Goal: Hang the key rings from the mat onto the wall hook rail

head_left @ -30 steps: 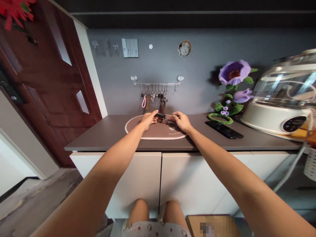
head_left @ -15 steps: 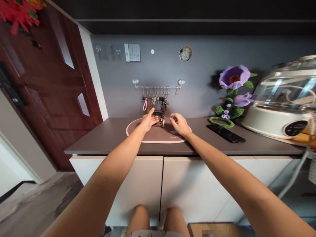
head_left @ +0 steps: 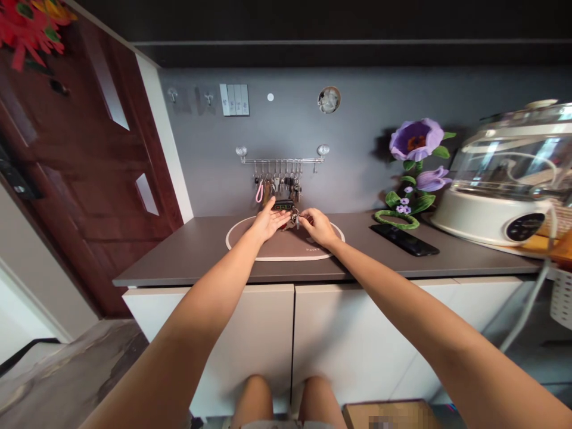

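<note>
My left hand [head_left: 269, 225] is palm up over the mat, its fingers stretched out toward a bunch of keys [head_left: 295, 218]. Thumb and fingers of my right hand [head_left: 318, 227] are pinched together on the bunch from the right side. A dark block with greenish marks [head_left: 283, 205] shows just behind my left fingers. Whether my left fingertips touch the keys, I cannot tell. Beneath both hands lies a brown mat with a pale rim [head_left: 241, 241].
More keys and a pink strap [head_left: 260, 192] hang from a hook rail [head_left: 282, 160] on the wall. At the right are a black phone [head_left: 404, 240], purple fabric flowers [head_left: 416, 140] and a white appliance with a clear cover [head_left: 487, 211]. A dark red door [head_left: 89, 179] is at the left.
My right hand has moved left and closed on the keys. My left hand has stayed nearly in place, palm up. The view has shifted slightly.
</note>
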### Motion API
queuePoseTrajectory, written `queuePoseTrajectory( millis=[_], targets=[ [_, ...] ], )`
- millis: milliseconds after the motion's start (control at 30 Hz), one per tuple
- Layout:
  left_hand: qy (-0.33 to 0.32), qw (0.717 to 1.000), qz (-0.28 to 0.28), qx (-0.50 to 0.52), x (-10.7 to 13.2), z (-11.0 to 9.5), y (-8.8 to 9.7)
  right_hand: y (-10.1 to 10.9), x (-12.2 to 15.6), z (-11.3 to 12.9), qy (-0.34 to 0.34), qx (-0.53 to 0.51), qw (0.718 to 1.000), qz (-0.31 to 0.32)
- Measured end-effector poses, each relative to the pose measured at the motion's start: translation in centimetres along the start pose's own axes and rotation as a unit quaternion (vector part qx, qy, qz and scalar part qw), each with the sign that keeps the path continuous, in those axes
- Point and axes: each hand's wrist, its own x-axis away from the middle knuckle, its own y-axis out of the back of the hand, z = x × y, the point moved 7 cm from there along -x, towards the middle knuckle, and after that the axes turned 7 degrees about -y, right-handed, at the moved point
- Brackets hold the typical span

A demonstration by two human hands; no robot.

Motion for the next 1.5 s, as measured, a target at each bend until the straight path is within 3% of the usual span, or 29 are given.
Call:
queuePoseTrajectory(
  millis=[367, 667, 1033, 1500],
  targets=[
    [0.013, 0.999, 0.041, 0.007, 0.2, 0.5, -0.7, 0.3, 0.0, -0.5, -0.028, -0.014, 0.999, -0.017],
    [0.018, 0.998, 0.061, 0.002, -0.1, 0.7, -0.7, 0.4, 0.0, 0.3, -0.011, 0.009, 1.000, -0.005],
    [0.044, 0.999, -0.008, -0.012, -0.6, 0.9, 1.2, 1.2, -0.5, -0.1, -0.031, -0.059, 0.997, -0.027],
    [0.104, 0.989, 0.045, -0.092, 0.4, 2.3, 0.1, 1.7, -1.8, -2.2, -0.097, -0.179, 0.976, -0.078]
  ],
)
